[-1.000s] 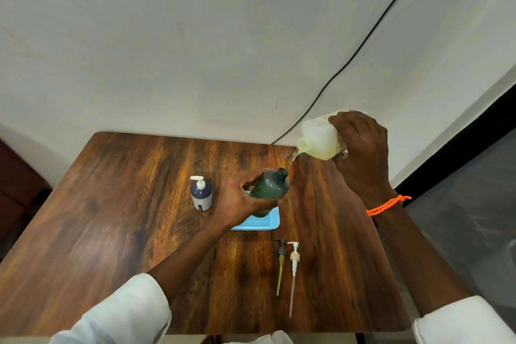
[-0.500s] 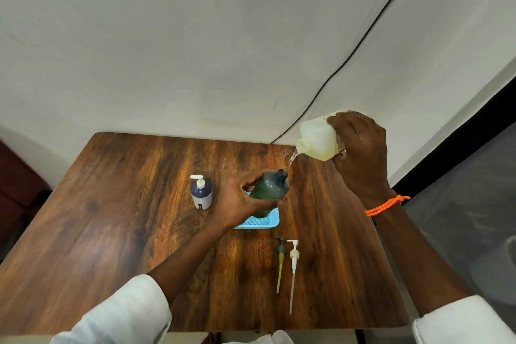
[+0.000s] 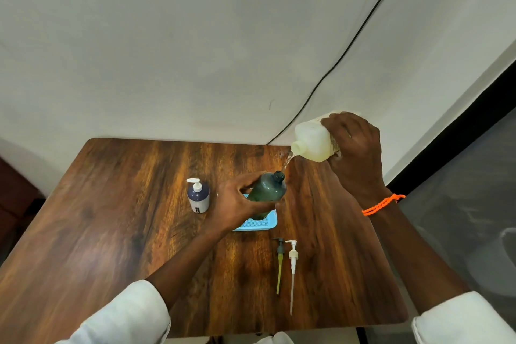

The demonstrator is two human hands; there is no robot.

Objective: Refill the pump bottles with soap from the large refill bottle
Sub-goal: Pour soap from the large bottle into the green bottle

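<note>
Wooden table (image 3: pixel 97 232), dark streaky grain, rounded corners; near edge cut off by white sleeves. Left-centre: navy pump bottle (image 3: pixel 198 196) w/ white pump, upright, small label near base, text too small to read. Left hand (image 3: pixel 237 204) wraps fingers round dark green bottle (image 3: pixel 267 188), tilted w/ open neck toward upper right, held over light-blue mesh tray (image 3: pixel 261 223); tray mostly hidden by hand & bottle. Thin clear stream of soap (image 3: pixel 287 160) runs from spout down to green bottle's neck. Right hand (image 3: pixel 354 148) clamps translucent refill bottle (image 3: pixel 311 141), tipped spout-down, pale yellow liquid inside; printed label partly under fingers, illegible. Orange beaded bracelet (image 3: pixel 382 204) on right wrist. In front of tray, two loose pumps lie side by side: green pump (image 3: pixel 279 262), white pump (image 3: pixel 293 268), long dip tubes pointing toward the person. Black cable (image 3: pixel 349 45) crosses white wall.
</note>
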